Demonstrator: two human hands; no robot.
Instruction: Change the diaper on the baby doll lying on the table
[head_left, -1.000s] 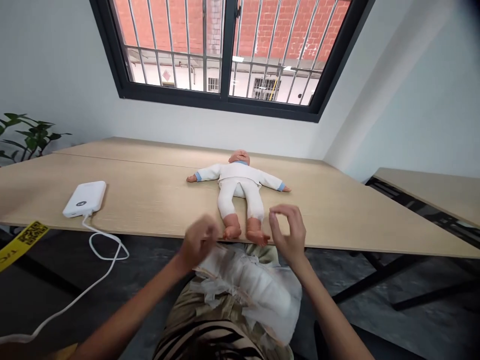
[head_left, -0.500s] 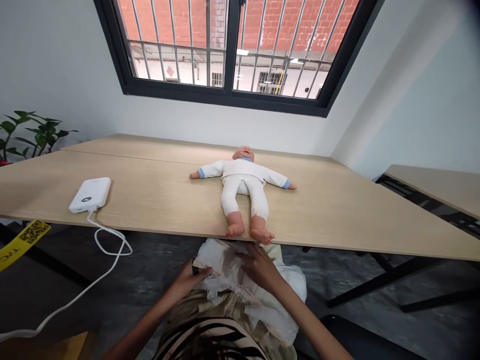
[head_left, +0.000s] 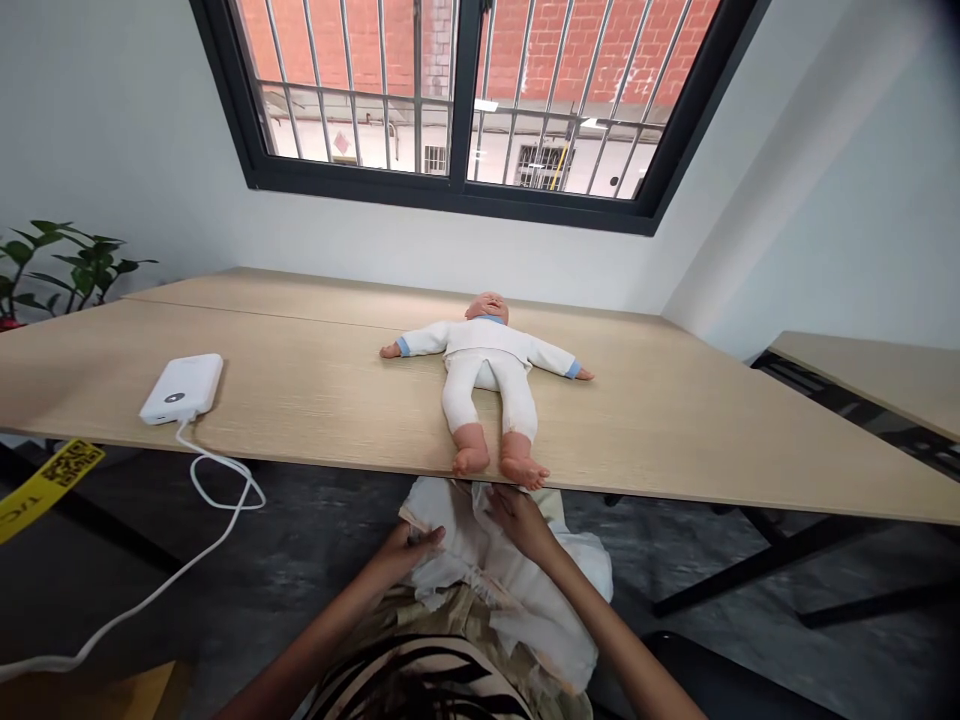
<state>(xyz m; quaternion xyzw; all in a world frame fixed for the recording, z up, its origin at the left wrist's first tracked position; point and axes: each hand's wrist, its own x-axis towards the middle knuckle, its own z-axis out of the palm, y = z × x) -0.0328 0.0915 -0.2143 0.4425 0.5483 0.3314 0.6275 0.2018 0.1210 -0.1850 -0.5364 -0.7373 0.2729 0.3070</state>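
My two hands are down at my lap, just below the front edge of the pale wood-topped bench [head_left: 322, 400], working on a crumpled, soft white padded diaper with frilled edges [head_left: 457, 530]. A second ago both were up by the doll's feet with nothing in them; now my left hand [head_left: 411, 548] is closed over the diaper's left border, thumb on top, and my right hand [head_left: 521, 522] has its fingers bent narrowly together on the upper part, close under the bench edge. So the diaper is held from two sides, though I can't tell whether the white bulk farther right is the same piece. The rubbery-limbed baby doll in white clothes with blue trim [head_left: 486, 340] lies face up, feet at the front edge, head towards the back edge. A white rectangular power bank [head_left: 182, 388] sits near the front edge, on the left.
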